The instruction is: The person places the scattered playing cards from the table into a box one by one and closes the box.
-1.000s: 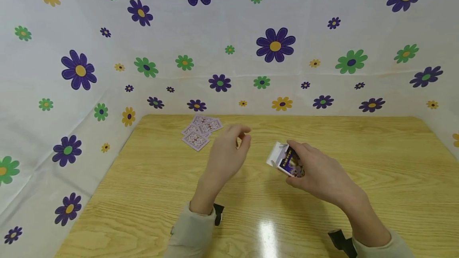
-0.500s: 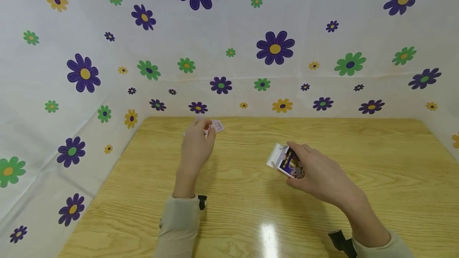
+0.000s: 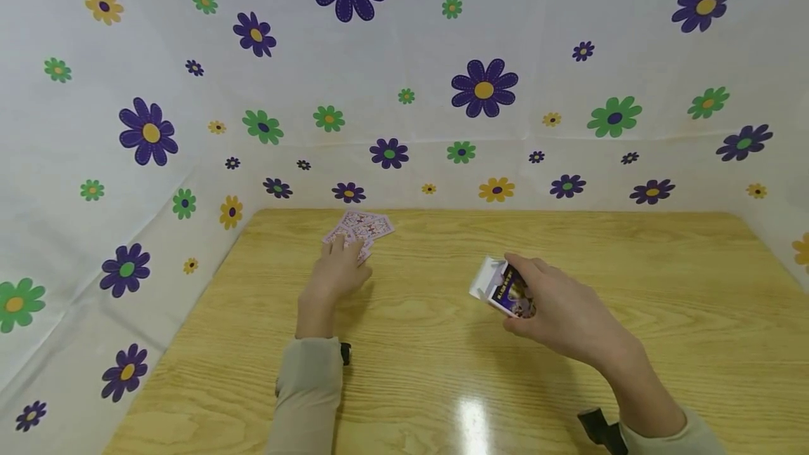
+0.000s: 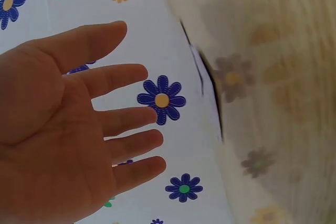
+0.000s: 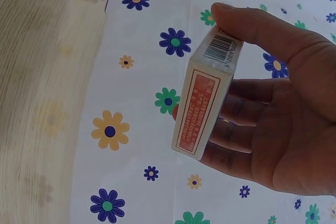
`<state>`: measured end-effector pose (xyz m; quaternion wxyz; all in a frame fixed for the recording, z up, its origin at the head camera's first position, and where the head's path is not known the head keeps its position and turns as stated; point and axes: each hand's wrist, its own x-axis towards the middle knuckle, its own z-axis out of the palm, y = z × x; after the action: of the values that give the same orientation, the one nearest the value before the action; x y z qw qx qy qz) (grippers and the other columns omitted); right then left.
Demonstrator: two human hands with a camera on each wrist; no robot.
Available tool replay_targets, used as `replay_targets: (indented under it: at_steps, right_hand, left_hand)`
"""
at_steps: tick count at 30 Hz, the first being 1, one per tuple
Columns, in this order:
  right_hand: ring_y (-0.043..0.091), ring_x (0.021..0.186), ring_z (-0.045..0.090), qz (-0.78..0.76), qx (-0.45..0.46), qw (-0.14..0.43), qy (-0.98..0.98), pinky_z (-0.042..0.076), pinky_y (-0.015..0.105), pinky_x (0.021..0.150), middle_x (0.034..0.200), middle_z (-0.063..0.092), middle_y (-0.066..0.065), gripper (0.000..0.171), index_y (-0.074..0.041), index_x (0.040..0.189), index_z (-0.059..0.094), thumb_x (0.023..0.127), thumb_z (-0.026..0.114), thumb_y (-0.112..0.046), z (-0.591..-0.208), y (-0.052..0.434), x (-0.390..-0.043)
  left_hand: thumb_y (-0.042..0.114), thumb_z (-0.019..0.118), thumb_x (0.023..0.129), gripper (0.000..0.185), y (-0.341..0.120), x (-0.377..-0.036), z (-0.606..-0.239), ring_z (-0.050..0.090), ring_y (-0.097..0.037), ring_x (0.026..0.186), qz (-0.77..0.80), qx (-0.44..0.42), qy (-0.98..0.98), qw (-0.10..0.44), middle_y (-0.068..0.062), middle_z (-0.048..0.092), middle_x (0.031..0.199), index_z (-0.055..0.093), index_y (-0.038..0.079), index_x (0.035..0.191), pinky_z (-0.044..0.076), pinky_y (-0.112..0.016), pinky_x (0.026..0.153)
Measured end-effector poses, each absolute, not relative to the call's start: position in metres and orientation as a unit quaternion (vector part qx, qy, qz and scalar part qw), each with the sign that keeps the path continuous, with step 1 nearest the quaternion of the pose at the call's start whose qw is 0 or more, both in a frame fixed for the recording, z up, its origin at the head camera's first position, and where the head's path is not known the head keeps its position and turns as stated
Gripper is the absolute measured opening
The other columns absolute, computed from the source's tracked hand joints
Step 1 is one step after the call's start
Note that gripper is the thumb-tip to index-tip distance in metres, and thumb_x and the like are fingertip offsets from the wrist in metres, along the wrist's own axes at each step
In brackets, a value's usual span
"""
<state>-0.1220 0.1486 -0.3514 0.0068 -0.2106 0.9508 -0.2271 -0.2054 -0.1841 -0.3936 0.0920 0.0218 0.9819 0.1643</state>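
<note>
Several playing cards (image 3: 369,224) lie face down and overlapping near the table's far left edge, with pinkish patterned backs. My left hand (image 3: 333,274) is over the near part of this pile, its fingertips covering some of the cards. In the left wrist view the left hand (image 4: 100,108) has its fingers spread and nothing between them. My right hand (image 3: 565,311) grips a card box (image 3: 514,292), thumb on one side and fingers on the other. The box is tilted, with its white end flap raised. In the right wrist view the box (image 5: 202,111) shows a barcode and red print.
The wooden table (image 3: 430,343) spreads out under both hands. A white cloth (image 3: 404,41) with printed flowers hangs along its back and sides. A bright light reflection lies on the table near the front.
My left hand has moved left, from the middle of the table to the near part of the card pile, and its fingers have extended. The right hand keeps the box in about the same place.
</note>
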Motion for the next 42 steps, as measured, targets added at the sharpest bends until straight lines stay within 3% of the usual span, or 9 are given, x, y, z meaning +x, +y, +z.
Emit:
replay_targets:
  at_steps: [3,6,9,11,17,26,29,36,42]
  right_hand:
    - [0.017,0.085,0.058,-0.227,-0.21,0.008,0.951,0.05,0.029,0.065,0.124,0.061,0.019,0.086,0.0,0.147,0.041,0.078,0.084,-0.027,-0.352,0.148,-0.122]
    - [0.017,0.085,0.057,-0.226,-0.209,0.011,0.951,0.049,0.029,0.064,0.125,0.061,0.02,0.086,0.001,0.147,0.041,0.078,0.084,-0.027,-0.352,0.148,-0.122]
    - [0.017,0.085,0.057,-0.226,-0.208,0.013,0.952,0.049,0.029,0.064,0.125,0.06,0.021,0.086,0.001,0.147,0.04,0.078,0.084,-0.027,-0.352,0.149,-0.123]
    - [0.017,0.084,0.057,-0.225,-0.208,0.014,0.952,0.049,0.029,0.064,0.125,0.06,0.021,0.086,0.001,0.147,0.04,0.078,0.084,-0.026,-0.352,0.149,-0.123]
    - [0.017,0.084,0.057,-0.221,-0.208,0.013,0.953,0.049,0.029,0.065,0.124,0.061,0.021,0.086,0.001,0.147,0.041,0.078,0.084,-0.026,-0.352,0.149,-0.123]
    - [0.017,0.084,0.057,-0.221,-0.207,0.019,0.953,0.049,0.029,0.064,0.124,0.061,0.021,0.086,0.001,0.147,0.04,0.079,0.084,-0.027,-0.351,0.149,-0.123]
    - [0.017,0.085,0.057,-0.221,-0.208,0.02,0.953,0.049,0.029,0.065,0.125,0.06,0.021,0.086,0.001,0.148,0.04,0.079,0.083,-0.027,-0.351,0.149,-0.124]
    - [0.017,0.084,0.057,-0.221,-0.206,0.017,0.953,0.048,0.028,0.064,0.124,0.061,0.02,0.086,0.001,0.147,0.04,0.079,0.083,-0.026,-0.352,0.15,-0.124]
    - [0.017,0.082,0.057,-0.223,-0.204,0.012,0.953,0.048,0.027,0.063,0.121,0.062,0.018,0.085,0.0,0.147,0.041,0.079,0.083,-0.027,-0.353,0.151,-0.124]
  left_hand:
    - [0.021,0.047,0.096,0.059,-0.187,-0.206,-0.401,0.011,-0.052,0.146,0.148,0.021,0.981,0.122,-0.031,0.013,0.16,0.038,0.004,0.151,0.018,-0.064,0.115]
    - [0.018,0.045,0.093,0.041,-0.187,-0.204,-0.409,0.023,-0.051,0.143,0.136,0.032,0.979,0.15,-0.029,0.026,0.157,0.057,0.006,0.13,0.028,-0.063,0.111]
    - [0.014,0.048,0.088,0.016,-0.183,-0.203,-0.411,0.049,-0.042,0.117,0.133,0.052,0.976,0.164,-0.023,0.052,0.131,0.058,0.006,0.097,0.045,-0.051,0.089]
    - [0.013,0.051,0.085,0.006,-0.179,-0.203,-0.411,0.05,-0.032,0.095,0.137,0.06,0.975,0.163,-0.015,0.055,0.107,0.054,0.009,0.088,0.042,-0.041,0.074]
    - [0.01,0.057,0.086,0.004,-0.168,-0.204,-0.407,0.046,-0.027,0.085,0.126,0.072,0.978,0.149,-0.012,0.052,0.094,0.056,0.007,0.089,0.042,-0.04,0.071]
    - [0.008,0.062,0.089,0.023,-0.16,-0.205,-0.406,0.046,-0.047,0.126,0.105,0.057,0.98,0.157,-0.029,0.051,0.13,0.061,-0.002,0.11,0.041,-0.057,0.103]
    - [0.007,0.062,0.089,0.019,-0.161,-0.205,-0.408,0.045,-0.046,0.126,0.103,0.055,0.981,0.157,-0.03,0.05,0.129,0.06,-0.001,0.106,0.043,-0.057,0.102]
    - [0.002,0.058,0.093,0.009,-0.16,-0.203,-0.408,0.056,-0.033,0.095,0.101,0.069,0.982,0.147,-0.019,0.058,0.102,0.058,0.001,0.102,0.05,-0.048,0.084]
    - [0.003,0.057,0.095,0.007,-0.154,-0.202,-0.407,0.053,-0.038,0.1,0.089,0.064,0.985,0.133,-0.023,0.054,0.109,0.061,0.0,0.1,0.05,-0.051,0.084]
